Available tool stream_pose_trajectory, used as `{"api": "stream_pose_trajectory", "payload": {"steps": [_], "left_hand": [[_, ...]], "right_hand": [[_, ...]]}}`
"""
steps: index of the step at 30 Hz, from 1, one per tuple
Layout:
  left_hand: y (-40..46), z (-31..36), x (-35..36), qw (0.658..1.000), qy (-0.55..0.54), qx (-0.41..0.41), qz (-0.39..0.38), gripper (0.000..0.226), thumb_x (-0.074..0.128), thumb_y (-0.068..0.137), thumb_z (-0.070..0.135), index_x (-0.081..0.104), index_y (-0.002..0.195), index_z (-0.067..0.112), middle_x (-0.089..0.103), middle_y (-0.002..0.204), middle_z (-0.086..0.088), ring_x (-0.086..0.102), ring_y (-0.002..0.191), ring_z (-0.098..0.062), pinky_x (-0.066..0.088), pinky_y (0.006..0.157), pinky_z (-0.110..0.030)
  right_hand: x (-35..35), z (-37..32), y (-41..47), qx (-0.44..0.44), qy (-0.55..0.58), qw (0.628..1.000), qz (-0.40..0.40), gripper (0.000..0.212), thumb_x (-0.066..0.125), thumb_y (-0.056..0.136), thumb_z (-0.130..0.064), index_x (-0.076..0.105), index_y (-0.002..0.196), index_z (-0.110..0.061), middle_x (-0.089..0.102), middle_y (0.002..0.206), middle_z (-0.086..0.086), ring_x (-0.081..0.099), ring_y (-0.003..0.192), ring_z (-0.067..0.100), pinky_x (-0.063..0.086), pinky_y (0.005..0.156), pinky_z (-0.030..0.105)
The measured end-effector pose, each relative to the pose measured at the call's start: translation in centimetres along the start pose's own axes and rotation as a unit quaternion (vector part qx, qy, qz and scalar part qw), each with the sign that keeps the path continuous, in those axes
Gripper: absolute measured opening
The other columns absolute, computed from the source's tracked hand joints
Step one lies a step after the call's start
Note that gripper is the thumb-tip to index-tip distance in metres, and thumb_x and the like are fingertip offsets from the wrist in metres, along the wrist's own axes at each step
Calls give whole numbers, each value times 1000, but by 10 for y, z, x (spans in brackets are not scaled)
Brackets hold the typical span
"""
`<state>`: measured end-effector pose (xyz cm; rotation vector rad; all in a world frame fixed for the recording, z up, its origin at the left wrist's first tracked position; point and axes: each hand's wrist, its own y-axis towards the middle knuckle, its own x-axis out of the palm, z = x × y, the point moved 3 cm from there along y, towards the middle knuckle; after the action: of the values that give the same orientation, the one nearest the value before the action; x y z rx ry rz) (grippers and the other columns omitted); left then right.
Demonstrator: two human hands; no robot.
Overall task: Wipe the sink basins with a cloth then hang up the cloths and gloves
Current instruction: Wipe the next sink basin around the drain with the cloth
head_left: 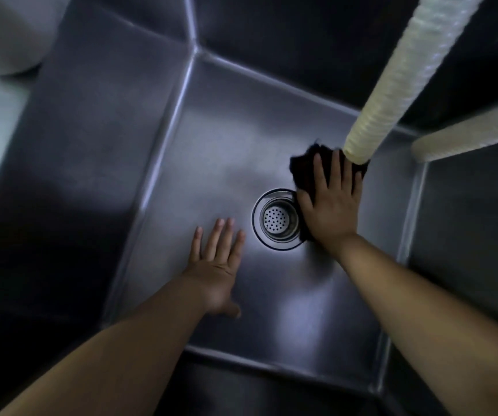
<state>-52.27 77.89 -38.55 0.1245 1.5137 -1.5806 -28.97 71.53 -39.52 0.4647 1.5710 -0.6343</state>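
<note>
Head view, straight down into a deep steel sink basin (157, 163), four dark walls closing round a flat floor, with open bare metal across the left and near half of that floor. The drain strainer (278, 219) sits about mid-floor, and the right hand (330, 205) is just beside it, fingers straight and spread, palm pressing a dark cloth (306, 165) flat against the floor; the cloth's edge overlaps the drain's right rim. A pale ribbed hose (397, 82) slants down from the top right, its end just above the cloth's far edge and those fingertips. The left hand (216, 265) is left of the drain, palm down, fingers straight, holding nothing; whether it touches the metal I cannot tell. A second pale hose (469, 132) crosses the right wall. Dim light, soft glare on steel.
</note>
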Motion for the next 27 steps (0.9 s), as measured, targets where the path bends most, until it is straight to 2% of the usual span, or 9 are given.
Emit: {"api": "stream_pose_trajectory", "payload": {"steps": [3,5,10,12,14,20,23,27], "left_hand": [[0,-1,1,1000,-2,1,4,151,70,54,68,-61,111,18,-66,118,-10,-61,111,-26,-43,87,-51],[1,-2,2,1000,-5,3,7,151,70,55,67,-61,110,19,-66,119,-10,-61,112,-25,-43,88,-51],[1,-3,4,1000,-20,13,6,145,68,60,65,-58,115,20,-66,121,-7,-60,113,-24,-42,91,-49],[1,-3,5,1000,-22,12,4,144,68,60,65,-55,118,19,-66,121,-7,-60,114,-24,-38,95,-51],[1,-2,4,1000,-23,10,1,144,68,59,65,-55,117,19,-66,120,-7,-60,113,-24,-36,97,-53],[0,-1,2,1000,-18,3,-6,145,69,59,65,-58,112,20,-67,118,-7,-61,112,-24,-39,93,-51],[0,0,1,1000,-18,-2,-14,144,68,59,65,-58,112,21,-68,117,-7,-62,110,-24,-40,92,-50],[0,1,1,999,-18,-8,-25,144,68,58,66,-54,116,19,-68,116,-8,-62,109,-24,-38,93,-51]], "right_hand": [[0,-29,42,4,0,1000,-24,79,23,82,-57,17,151,-19,11,158,13,4,145,32,-1,116,46],[0,-56,63,-16,2,999,-28,77,23,83,-58,10,152,-25,4,159,11,-2,146,31,-7,115,44],[-4,-136,86,-200,-29,979,-24,72,32,89,-55,15,151,-23,7,159,11,1,145,32,1,116,51],[-5,-142,97,-283,-51,957,-31,71,31,90,-56,14,151,-25,8,159,8,2,146,30,3,117,50],[-7,-131,111,-328,-65,942,-31,69,30,90,-57,13,151,-28,9,159,4,3,146,26,3,118,47],[-11,-60,119,-246,-45,968,-18,70,36,90,-51,19,151,-23,12,158,7,7,146,28,4,118,46],[-16,-8,106,-205,-36,978,-4,68,41,89,-44,25,149,-17,21,156,11,15,144,31,6,116,44],[-19,60,88,-142,-2,990,-21,70,37,88,-46,22,150,-17,16,157,11,11,145,31,11,116,51]]}}
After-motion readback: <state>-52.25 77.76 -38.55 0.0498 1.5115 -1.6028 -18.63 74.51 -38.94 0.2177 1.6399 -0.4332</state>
